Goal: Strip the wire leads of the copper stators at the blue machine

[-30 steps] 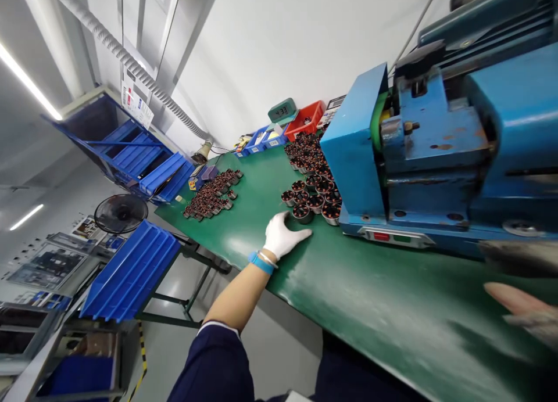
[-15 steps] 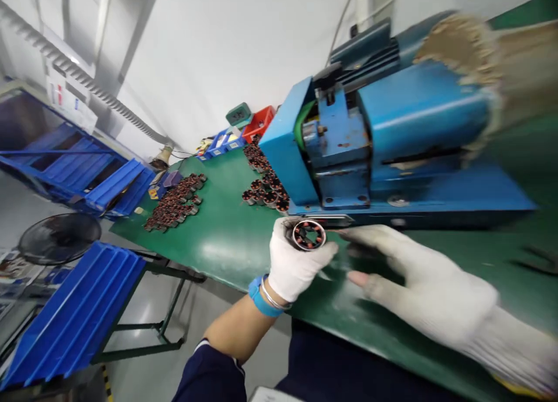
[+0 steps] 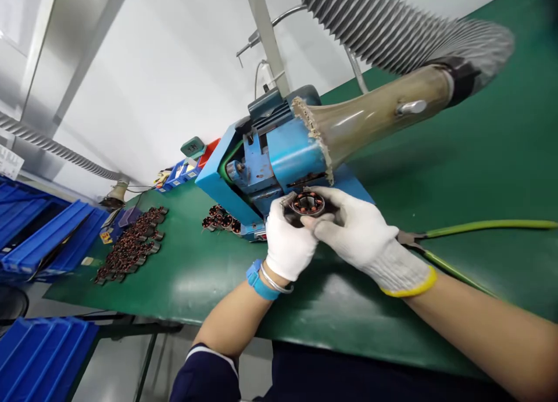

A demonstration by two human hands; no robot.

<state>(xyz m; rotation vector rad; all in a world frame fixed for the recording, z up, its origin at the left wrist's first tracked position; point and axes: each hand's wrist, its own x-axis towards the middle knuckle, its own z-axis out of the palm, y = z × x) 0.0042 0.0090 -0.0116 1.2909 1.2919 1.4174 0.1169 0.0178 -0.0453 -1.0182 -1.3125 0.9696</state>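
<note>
A round motor stator with copper windings is held between my two gloved hands, in front of a blue belt-driven machine. My left hand wraps round its left side, with a blue band and a metal bangle at the wrist. On the other side my right hand grips it with thumb and fingers; the fingertips behind the stator are partly hidden. Several more stators stand by the machine's left end, and a larger group of stators sits farther left on the green table.
Green-handled pliers lie right of my right hand. A tan duct and a grey corrugated hose run from the machine. Small blue bins and a red bin stand behind. Blue trays are at the left.
My right hand has moved left and closed on the stator that my left hand holds. The view has swung right, bringing the hose and pliers into sight.
</note>
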